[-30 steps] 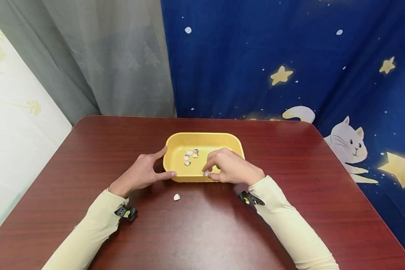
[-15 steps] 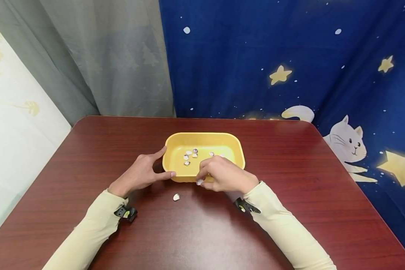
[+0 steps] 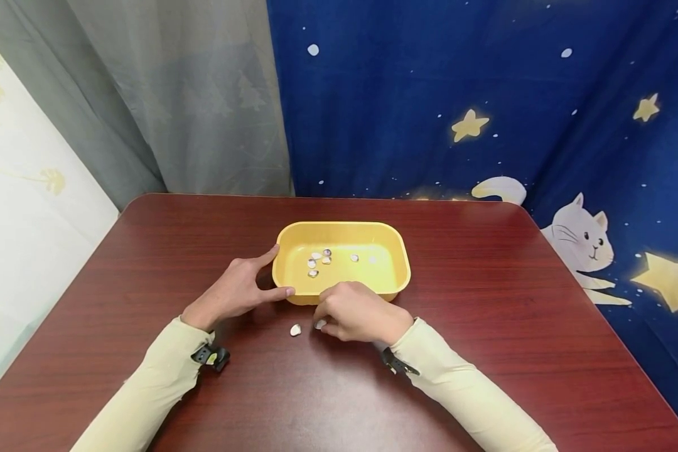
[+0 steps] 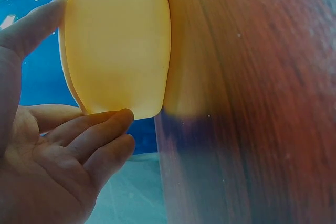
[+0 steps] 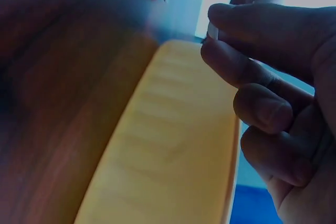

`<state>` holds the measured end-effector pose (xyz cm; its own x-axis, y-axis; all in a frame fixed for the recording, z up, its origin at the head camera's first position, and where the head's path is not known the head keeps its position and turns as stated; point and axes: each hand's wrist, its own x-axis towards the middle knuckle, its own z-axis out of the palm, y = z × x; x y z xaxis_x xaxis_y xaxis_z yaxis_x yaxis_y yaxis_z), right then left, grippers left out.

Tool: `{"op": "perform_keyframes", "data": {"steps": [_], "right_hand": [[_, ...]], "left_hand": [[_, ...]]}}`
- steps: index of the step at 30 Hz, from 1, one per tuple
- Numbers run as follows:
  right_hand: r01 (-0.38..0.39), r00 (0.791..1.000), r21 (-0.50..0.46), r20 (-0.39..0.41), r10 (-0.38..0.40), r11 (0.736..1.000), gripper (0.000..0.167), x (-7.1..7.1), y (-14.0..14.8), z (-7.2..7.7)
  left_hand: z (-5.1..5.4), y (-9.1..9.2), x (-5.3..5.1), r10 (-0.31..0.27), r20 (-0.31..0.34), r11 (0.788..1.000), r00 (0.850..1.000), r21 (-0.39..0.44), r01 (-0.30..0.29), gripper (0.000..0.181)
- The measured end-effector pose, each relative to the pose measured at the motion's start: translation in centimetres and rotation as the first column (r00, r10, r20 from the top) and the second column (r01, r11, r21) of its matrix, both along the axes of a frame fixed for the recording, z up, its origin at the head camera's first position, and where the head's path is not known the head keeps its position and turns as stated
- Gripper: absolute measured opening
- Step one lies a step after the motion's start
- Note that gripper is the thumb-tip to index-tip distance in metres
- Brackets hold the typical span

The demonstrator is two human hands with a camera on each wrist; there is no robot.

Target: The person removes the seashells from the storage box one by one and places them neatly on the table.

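Observation:
In the head view, a yellow plastic tub (image 3: 339, 299) stands on the table with several small whitish shell-like pieces (image 3: 313, 274) on its floor. My left hand (image 3: 234, 292) rests against the tub's left end, thumb along the near rim and another finger on the left rim. Its fingertips (image 4: 126, 115) touch the end wall in the left wrist view. My right hand (image 3: 358, 312), in front of the tub, pinches one thin white shell-like piece (image 5: 212, 31) between thumb and index finger. Another such piece (image 3: 295, 330) lies on the table just left of these fingers.
The dark red wooden table (image 3: 203, 226) reaches back to a grey curtain (image 3: 203, 125) and a blue star-patterned curtain (image 3: 384, 113). Black bands with small devices (image 3: 211, 356) sit on both wrists.
My right hand has come from over the tub, across its near rim, toward the person and leftward with the pinched piece, uncovering pieces in the tub's right half. My left hand stays put.

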<state>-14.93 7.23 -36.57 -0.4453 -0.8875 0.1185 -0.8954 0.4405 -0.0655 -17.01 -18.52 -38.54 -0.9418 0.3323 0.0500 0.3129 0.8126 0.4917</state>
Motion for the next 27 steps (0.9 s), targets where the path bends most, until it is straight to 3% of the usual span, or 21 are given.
{"op": "perform_keyframes", "data": {"steps": [6,15,27], "right_hand": [[0.019,1.000,0.059,-0.012,-0.018,0.998,0.004,0.4,-1.0,-0.7],[0.079,0.993,0.066,-0.088,-0.073,0.995,0.005,0.7,-2.4,-2.2],[0.116,0.989,0.069,-0.101,-0.109,0.991,0.008,0.7,-2.9,-2.4]], "left_hand": [[-0.1,0.0,-0.1,-0.003,-0.003,1.000,1.000,0.002,0.003,0.107],[-0.2,-0.1,-0.1,-0.004,-0.001,1.000,1.000,0.016,0.004,0.107],[-0.2,-0.1,0.0,-0.006,0.001,1.000,1.000,0.026,0.006,0.107]]}}
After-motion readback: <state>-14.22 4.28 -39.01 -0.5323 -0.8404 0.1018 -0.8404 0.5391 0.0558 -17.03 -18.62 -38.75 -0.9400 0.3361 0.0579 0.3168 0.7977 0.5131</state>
